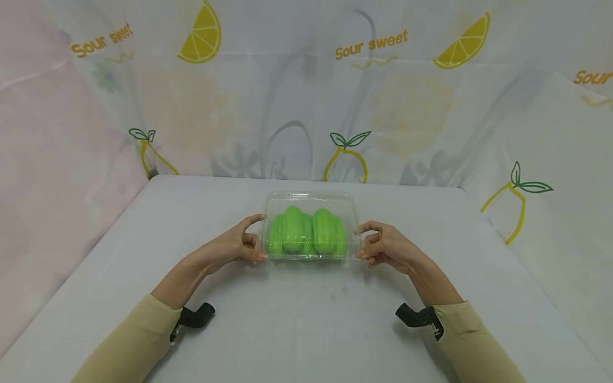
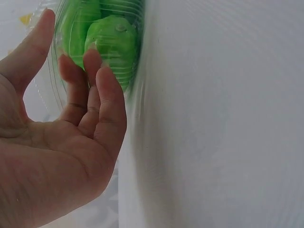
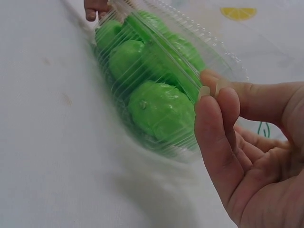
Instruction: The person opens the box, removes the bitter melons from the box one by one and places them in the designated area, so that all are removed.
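A clear plastic clamshell box point(image 1: 311, 198) is held between my two hands, its lid rim at the back and its long side facing me. Inside lie several bright green, ridged, gourd-like pieces point(image 1: 293, 229); two show closely in the right wrist view, one with a stem spot point(image 3: 156, 111). At the box's left end, my left hand point(image 1: 229, 246) grips with thumb and finger spread apart, the other fingertips curled against the ribbed wall. My right hand point(image 1: 392, 247) pinches the right end's rim between thumb and fingertips. A shadow lies beneath the box.
A white-covered table point(image 1: 306, 330) spreads around the box. Behind it hangs a pale curtain point(image 1: 297, 106) printed with lemons and words, continuing along both sides. Beige sleeves point(image 1: 129, 340) and black wrist mounts point(image 1: 191, 317) reach over the table's near part.
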A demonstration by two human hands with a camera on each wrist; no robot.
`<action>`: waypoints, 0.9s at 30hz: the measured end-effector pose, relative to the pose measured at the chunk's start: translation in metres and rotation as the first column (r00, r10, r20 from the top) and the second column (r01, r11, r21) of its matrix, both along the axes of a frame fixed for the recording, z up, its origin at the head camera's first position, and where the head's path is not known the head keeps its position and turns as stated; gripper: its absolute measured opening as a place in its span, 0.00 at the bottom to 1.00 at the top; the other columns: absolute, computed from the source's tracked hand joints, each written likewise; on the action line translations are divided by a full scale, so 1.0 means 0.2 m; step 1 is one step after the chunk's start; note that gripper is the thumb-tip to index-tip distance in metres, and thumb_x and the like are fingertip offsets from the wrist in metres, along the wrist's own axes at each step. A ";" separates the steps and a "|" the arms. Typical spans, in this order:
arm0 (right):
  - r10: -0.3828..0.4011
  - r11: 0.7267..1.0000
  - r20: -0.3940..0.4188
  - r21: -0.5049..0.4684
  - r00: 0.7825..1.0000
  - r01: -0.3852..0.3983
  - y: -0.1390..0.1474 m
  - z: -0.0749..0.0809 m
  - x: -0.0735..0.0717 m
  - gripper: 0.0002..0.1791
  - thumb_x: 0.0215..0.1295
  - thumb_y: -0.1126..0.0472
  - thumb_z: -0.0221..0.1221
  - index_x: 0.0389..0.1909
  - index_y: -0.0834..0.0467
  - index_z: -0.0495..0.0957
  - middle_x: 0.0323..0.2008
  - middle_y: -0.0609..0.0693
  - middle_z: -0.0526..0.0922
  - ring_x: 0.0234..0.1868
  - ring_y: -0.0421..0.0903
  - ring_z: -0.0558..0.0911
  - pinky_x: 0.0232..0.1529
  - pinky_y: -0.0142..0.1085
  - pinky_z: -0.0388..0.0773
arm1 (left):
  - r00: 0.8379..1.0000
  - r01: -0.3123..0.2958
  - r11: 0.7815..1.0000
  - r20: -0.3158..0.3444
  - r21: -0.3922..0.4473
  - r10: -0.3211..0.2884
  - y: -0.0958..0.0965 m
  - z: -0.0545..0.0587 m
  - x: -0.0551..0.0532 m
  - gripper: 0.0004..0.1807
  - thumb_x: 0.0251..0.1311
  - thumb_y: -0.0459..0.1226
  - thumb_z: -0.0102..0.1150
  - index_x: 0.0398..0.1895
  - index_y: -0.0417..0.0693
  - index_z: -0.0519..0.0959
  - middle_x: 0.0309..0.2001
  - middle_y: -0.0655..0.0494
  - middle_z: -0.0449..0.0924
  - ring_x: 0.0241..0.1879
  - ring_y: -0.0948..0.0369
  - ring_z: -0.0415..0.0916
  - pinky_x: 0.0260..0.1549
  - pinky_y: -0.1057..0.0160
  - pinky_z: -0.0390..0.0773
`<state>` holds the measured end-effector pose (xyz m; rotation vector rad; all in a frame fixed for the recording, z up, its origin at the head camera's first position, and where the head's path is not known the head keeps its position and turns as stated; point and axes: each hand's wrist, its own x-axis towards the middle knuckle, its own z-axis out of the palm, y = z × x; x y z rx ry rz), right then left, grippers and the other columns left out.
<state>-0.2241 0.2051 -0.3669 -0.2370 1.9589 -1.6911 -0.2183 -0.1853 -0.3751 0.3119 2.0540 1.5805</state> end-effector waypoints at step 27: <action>-0.017 0.995 0.013 -0.098 1.000 0.018 0.01 -0.04 -0.01 0.14 0.58 0.73 0.63 0.42 0.64 0.71 0.21 0.45 0.83 0.17 0.38 0.80 0.25 0.31 0.82 | 1.000 0.012 1.000 -0.002 0.013 -0.012 0.00 -0.01 -0.01 0.61 0.55 0.34 0.70 0.80 0.58 0.34 0.27 0.57 0.72 0.32 0.60 0.78 0.39 0.60 0.80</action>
